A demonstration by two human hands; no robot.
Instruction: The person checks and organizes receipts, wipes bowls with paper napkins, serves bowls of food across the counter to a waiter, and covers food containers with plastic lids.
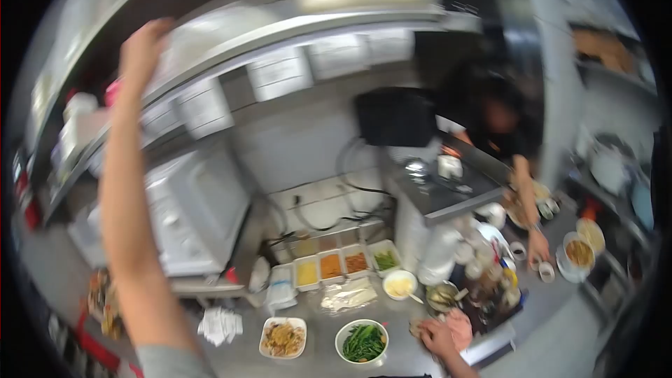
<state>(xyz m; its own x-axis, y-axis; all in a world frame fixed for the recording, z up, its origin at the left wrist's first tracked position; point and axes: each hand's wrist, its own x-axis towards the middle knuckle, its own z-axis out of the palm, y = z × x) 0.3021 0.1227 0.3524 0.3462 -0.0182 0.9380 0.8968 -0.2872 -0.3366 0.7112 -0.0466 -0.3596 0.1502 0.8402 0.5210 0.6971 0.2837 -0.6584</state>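
My left hand [143, 56] is raised to the upper shelf, beside a clear plastic bag [217, 31]; motion blur hides what its fingers do. Low on the counter, my right hand [437, 339] has its fingers curled on a pink cloth [459, 328]. Left of that hand stands a white bowl of green leafy vegetables [364, 343]. Farther left is a square white bowl [283, 338] with brown-topped food. Behind them lies a clear packet of pale sheets [348, 295]. A small white bowl of yellow food [400, 285] with a spoon sits above my right hand.
Topping trays [330, 264] line the back of the counter. A white microwave [189, 210] stands left, below the shelf edge [294, 28]. Bottles and jars [483, 273] crowd the right. Beyond, a co-worker's hand [537, 246] reaches toward small cups.
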